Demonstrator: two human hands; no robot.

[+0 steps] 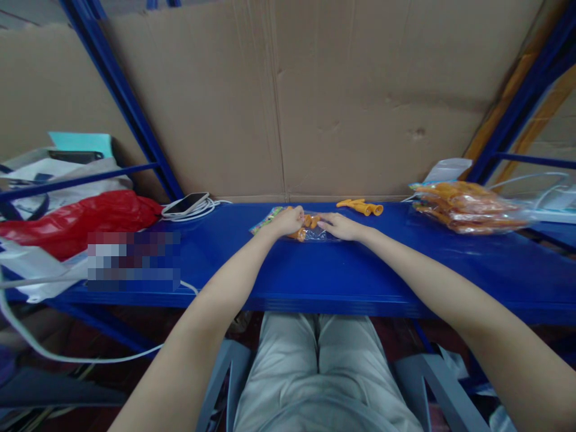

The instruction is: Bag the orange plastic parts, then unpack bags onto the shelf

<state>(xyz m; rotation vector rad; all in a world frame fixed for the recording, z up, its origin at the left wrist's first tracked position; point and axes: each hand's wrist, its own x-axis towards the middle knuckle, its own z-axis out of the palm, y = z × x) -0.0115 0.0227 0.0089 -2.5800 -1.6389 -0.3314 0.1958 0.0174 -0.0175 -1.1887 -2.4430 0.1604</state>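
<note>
A clear plastic bag [324, 233] with a colourful printed end lies flat on the blue shelf, with orange tapered hollow pieces [308, 221] at its middle. My left hand [289, 221] is closed on the bag's left part, covering some of the print. From the other side, my right hand [341, 227] reaches over the bag's right part, its fingertips closed against the orange pieces. Whether those pieces lie inside or on top of the film is hard to tell. Just behind my right hand lie loose orange pieces [360, 207], their round hollow ends facing right.
Filled bags of orange pieces [468, 207] are stacked on the right of the blue shelf [315, 276]. On the left are a phone [185, 204] on a coiled white cable, a red plastic bag [99, 219] and a white power strip [40, 270]. Cardboard [288, 102] stands behind; blue posts flank it.
</note>
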